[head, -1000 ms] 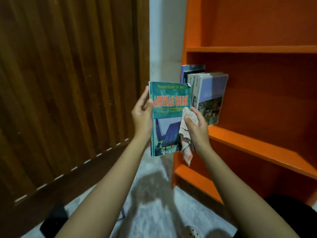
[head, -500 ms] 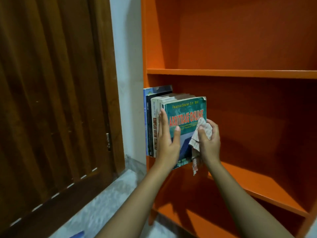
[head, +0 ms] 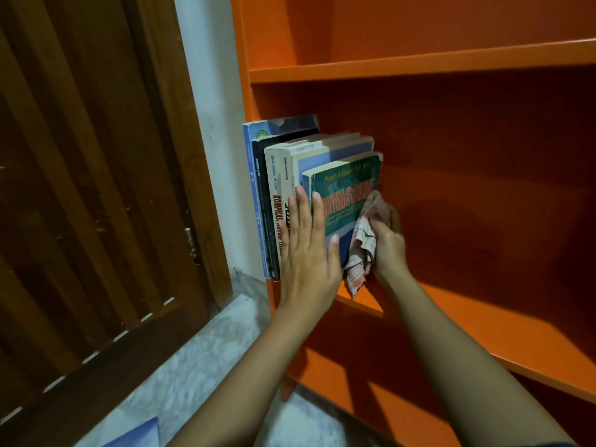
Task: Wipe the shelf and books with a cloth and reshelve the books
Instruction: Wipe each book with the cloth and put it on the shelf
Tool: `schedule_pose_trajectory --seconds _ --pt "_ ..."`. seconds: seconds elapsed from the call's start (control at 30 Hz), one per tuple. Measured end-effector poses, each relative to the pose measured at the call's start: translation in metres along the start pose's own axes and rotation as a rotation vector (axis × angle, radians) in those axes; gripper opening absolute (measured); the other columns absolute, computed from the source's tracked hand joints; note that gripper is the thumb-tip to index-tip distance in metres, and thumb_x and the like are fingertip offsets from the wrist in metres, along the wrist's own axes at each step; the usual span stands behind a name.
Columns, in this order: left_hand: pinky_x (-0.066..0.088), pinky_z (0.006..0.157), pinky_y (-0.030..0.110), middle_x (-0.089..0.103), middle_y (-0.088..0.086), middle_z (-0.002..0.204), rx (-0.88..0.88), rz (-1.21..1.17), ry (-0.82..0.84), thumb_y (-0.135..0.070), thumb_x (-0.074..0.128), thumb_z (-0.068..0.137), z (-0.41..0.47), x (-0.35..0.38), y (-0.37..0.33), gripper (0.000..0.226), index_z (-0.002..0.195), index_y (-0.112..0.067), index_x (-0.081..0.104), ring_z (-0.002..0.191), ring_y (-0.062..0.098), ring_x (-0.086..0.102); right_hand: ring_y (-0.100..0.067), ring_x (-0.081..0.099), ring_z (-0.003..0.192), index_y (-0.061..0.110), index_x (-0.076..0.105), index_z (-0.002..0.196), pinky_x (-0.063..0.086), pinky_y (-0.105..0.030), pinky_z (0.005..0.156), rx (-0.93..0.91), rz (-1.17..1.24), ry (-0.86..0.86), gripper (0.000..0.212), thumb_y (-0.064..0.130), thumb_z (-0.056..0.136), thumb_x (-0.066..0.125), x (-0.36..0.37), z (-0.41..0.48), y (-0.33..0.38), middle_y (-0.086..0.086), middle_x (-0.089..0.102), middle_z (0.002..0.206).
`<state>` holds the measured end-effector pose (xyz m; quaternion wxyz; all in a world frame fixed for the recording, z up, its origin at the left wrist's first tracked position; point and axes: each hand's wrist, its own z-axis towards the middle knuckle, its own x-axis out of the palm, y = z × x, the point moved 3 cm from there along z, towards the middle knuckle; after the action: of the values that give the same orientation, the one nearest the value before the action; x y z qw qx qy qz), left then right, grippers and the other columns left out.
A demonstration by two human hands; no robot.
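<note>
L hand (head: 309, 250) flat, fingers straight & close together, pressed vs the spines of the books, thumb lying along the green book's front edge. R hand (head: 388, 243) curled round the cloth (head: 362, 243), holding it against that book's cover.

Dark brown wooden door (head: 80, 188) fills the left side, ribbed panels. Orange bookcase (head: 451, 62) takes the right side: one shelf board up top, the middle shelf (head: 483, 324) under the hands, another below it. Grey mottled floor (head: 200, 366) runs btwn door & bookcase. Strip of pale wall (head: 213, 124) btwn door frame & bookcase side.

Row of books (head: 274, 195) stands upright at the far left end of the middle shelf, tight vs the bookcase side: blue spine outermost, then black, then cream ones w/ red lettering.

Green book (head: 348, 185) is the rightmost of the row, upright, touching its neighbour; red title partly blurred. Cloth is checked red/white, crumpled, its lower end hanging past the shelf's front edge. Blue corner (head: 142, 433) of smth on the floor at bottom edge, can't tell what.
</note>
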<state>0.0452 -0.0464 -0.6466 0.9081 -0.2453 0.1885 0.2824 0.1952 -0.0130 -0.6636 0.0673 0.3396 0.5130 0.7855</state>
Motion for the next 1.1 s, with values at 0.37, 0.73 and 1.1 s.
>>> schedule_pose_trajectory --seconds 0.37,0.73,1.1 --pt "0.044 0.101 0.051 -0.014 0.014 0.156 0.042 -0.06 -0.05 -0.016 0.043 0.097 0.011 0.0 0.021 0.067 0.149 -0.019 0.0 0.146 0.028 -0.009 -0.02 0.068 0.095 0.008 0.063 0.113 0.053 -0.03 0.075 0.052 0.022 -0.012 0.029 0.021 0.087 0.064 0.003 0.007 -0.016 -0.006 0.07 0.105" --pt "0.028 0.111 0.054 -0.006 0.023 0.155 0.035 -0.062 -0.068 -0.012 0.045 0.096 0.01 0.002 0.023 0.065 0.148 -0.015 0.006 0.145 0.03 -0.011 -0.027 0.061 0.108 0.009 0.058 0.115 0.049 -0.039 0.092 -0.02 0.013 -0.079 0.027 0.014 0.088 0.061 0.005 -0.002 -0.023 -0.009 0.065 0.112" --pt "0.022 0.115 0.053 -0.005 0.019 0.156 0.033 -0.093 -0.069 -0.014 0.047 0.096 0.008 -0.005 0.019 0.066 0.148 -0.014 0.007 0.146 0.033 -0.007 -0.025 0.062 0.097 0.015 0.057 0.104 0.048 -0.038 0.086 -0.095 -0.067 -0.059 0.023 0.013 0.081 0.059 -0.013 -0.009 -0.009 -0.003 0.065 0.099"
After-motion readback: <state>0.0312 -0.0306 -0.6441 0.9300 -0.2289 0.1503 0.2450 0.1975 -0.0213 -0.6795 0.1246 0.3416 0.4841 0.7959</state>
